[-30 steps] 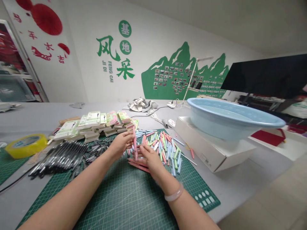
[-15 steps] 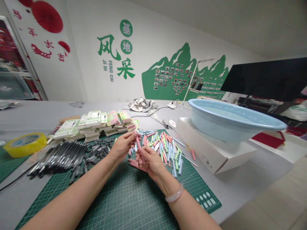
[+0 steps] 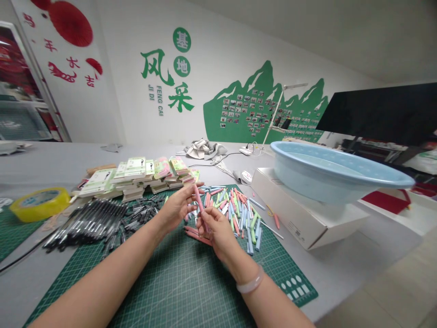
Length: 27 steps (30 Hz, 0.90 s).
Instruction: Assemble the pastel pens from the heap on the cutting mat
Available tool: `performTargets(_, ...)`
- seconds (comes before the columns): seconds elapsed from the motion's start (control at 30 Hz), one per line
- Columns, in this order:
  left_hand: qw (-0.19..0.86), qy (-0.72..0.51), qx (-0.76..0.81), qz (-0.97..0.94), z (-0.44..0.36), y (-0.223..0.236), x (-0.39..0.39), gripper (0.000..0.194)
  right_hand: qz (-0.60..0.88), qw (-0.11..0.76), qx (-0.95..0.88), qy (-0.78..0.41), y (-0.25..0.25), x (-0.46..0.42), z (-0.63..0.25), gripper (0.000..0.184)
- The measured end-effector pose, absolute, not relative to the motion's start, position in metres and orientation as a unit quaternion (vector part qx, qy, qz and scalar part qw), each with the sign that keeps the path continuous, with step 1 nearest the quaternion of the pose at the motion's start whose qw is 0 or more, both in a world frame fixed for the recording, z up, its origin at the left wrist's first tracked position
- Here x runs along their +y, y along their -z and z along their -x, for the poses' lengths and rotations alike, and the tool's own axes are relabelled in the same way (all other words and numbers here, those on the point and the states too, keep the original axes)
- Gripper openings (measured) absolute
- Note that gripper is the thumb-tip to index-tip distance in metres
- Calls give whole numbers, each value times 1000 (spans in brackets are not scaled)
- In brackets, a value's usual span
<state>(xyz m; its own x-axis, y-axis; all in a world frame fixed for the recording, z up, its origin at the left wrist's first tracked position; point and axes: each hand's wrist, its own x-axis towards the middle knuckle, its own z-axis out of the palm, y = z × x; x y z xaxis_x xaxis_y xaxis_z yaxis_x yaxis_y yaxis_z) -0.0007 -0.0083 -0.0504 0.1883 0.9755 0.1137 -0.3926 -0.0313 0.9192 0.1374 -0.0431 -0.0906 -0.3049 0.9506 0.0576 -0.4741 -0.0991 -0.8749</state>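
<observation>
Pink pen [image 3: 199, 200]: lower end hidden by right hand [image 3: 216, 234]
Green cutting mat [image 3: 177, 282]: near edge cut off by frame
Packet labels [image 3: 135, 167]: print too small
Wall photos [image 3: 239, 114]: too small to tell

Your table: long grey work table [image 3: 58, 159]
Lying on it: green cutting mat [image 3: 177, 291], yellow tape roll [image 3: 40, 204], white cardboard box [image 3: 300, 212], crumpled cloth [image 3: 205, 148]

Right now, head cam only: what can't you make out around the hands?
- Lower end of the pink pen: hidden by the fingers of the right hand, head view.
- Pastel pens near the left hand: those beneath the hands are hidden by them, head view.
- Printing on the stacked card packs: too small to read, head view.
- Floor of the blue basin: hidden by its near wall, head view.
</observation>
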Motion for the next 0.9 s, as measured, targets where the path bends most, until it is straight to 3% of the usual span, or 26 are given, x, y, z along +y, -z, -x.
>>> performTargets(0.2, 585, -589, 346, -438, 4, 55, -4, 21, 285, 506, -421, -697, 93, -43, -138, 31)
performTargets(0.37, 648, -489, 334, -479, 6, 52, -5, 28, 285, 507, -395, -711, 97, -40, -139, 29)
performTargets(0.5, 585, -538, 383, -470, 3, 60, 0, 23, 272, 487, -407, -724, 97, -40, -139, 29)
performTargets(0.67, 532, -557, 434, -467, -5, 70, 0, 35, 301, 479, -414, -713, 98, -41, -137, 33)
performTargets(0.9, 664, -465, 347, -471, 7, 55, -6, 33, 302, 484, -385, -726, 98, -38, -143, 29)
